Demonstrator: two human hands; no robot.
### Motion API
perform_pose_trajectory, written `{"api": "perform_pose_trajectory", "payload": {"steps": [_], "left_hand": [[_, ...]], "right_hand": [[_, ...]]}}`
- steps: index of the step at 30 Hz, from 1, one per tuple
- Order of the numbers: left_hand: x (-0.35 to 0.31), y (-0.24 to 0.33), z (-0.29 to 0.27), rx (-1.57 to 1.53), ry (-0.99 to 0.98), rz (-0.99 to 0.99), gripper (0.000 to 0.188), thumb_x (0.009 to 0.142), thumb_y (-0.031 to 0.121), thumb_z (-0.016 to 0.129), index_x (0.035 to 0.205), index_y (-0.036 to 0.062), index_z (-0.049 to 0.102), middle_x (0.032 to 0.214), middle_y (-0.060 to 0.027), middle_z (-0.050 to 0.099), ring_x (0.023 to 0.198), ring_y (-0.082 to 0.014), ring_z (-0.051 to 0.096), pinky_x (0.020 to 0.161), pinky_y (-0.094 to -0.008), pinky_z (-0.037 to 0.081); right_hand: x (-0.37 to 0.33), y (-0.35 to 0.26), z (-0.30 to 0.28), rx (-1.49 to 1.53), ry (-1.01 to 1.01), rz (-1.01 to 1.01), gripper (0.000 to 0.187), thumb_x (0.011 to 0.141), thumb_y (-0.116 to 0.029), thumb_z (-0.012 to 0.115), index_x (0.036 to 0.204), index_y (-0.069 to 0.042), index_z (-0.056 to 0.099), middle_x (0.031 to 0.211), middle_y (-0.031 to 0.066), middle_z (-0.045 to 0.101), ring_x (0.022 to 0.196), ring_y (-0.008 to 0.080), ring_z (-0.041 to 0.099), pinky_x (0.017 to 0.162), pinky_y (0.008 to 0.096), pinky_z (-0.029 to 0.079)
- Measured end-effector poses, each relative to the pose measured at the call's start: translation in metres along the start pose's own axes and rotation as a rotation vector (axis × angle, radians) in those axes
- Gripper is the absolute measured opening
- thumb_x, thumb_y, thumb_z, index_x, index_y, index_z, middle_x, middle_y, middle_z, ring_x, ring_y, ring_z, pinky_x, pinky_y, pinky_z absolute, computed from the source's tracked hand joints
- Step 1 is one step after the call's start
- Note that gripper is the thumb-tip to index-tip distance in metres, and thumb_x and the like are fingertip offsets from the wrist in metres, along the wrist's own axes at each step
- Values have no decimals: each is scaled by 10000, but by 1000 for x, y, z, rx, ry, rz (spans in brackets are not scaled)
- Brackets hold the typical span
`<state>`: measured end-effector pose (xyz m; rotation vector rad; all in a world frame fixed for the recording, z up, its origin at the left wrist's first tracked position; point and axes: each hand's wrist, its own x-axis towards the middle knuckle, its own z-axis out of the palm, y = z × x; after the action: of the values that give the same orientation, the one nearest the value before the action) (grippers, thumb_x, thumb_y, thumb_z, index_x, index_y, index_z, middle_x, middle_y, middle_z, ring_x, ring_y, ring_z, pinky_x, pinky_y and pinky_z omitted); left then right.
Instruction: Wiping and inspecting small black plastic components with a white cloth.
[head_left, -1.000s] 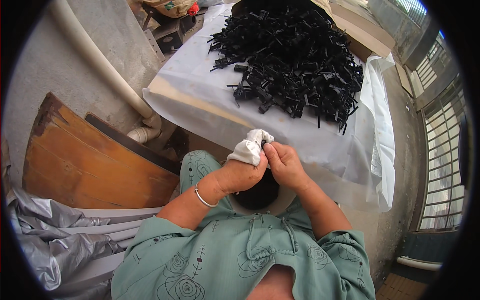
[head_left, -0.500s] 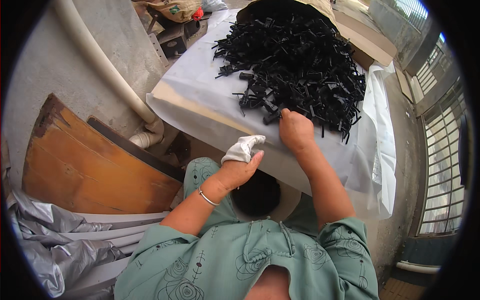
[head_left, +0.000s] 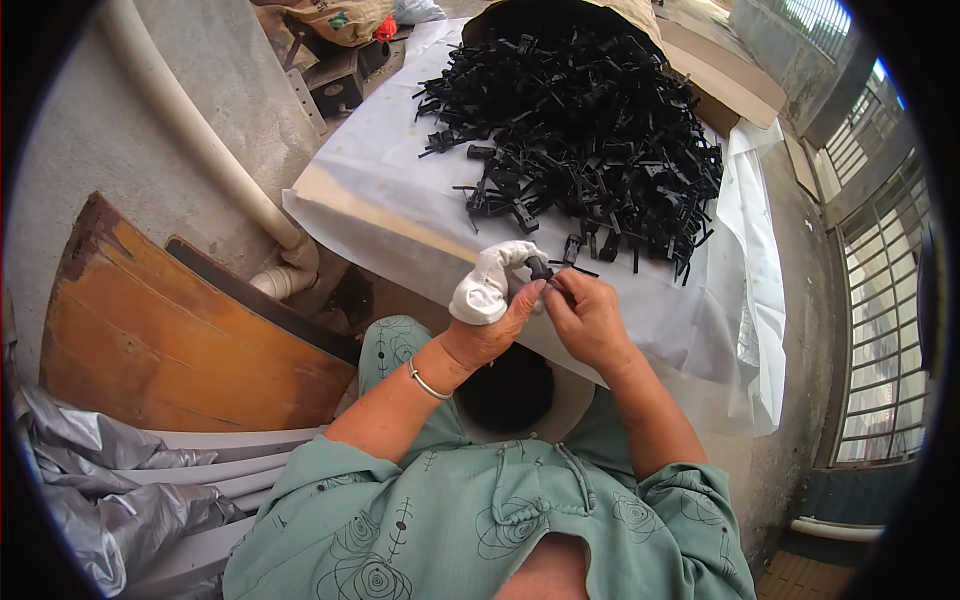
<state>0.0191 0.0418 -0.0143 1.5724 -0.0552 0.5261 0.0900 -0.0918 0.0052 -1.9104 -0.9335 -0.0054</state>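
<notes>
Just off the near edge of the table, both my hands meet around one small black plastic part [head_left: 540, 268]. My left hand [head_left: 487, 305], with a white cloth covering over the fingers and the thumb bare, grips it from the left. Bare fingertips of my right hand [head_left: 590, 315] pinch it from the right. Past my hands, a large heap of similar black plastic parts [head_left: 600, 140] spreads over the white-covered table [head_left: 400, 190]. One loose part [head_left: 572, 249] lies at the heap's near edge. The held part's exact shape is mostly hidden by my fingers.
Below my hands, between my knees, stands a round container [head_left: 572, 405] with dark contents. Cardboard flaps [head_left: 735, 85] rise behind the heap at the right. To the left are a worn wooden board [head_left: 190, 330], a wall pipe [head_left: 200, 120] and silver sheeting [head_left: 90, 480].
My right hand has drawn back from the heap's edge toward my left, bringing a black part. My left hand has moved slightly up and right to meet it, and both now grip the part.
</notes>
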Motion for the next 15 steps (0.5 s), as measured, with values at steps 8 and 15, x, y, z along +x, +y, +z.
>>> {"api": "perform_pose_trajectory", "payload": {"steps": [8,15], "left_hand": [[-16,13,3,-42,-44,-133,216,888,119,556,1084,32,527,874,-33,568,749,-73,541,631,-202,451],[-23,34,8,-399,-202,-335,258,867,81,559,1102,-10,505,868,-34,561,591,-54,510,507,-189,432]], "right_hand": [[-17,-24,-8,-153,28,-364,210,716,-146,698,706,-16,533,580,78,468,459,201,442,428,304,355],[-8,-18,0,-50,300,-133,202,770,-109,665,704,-5,505,588,72,467,463,168,413,438,275,356]]}}
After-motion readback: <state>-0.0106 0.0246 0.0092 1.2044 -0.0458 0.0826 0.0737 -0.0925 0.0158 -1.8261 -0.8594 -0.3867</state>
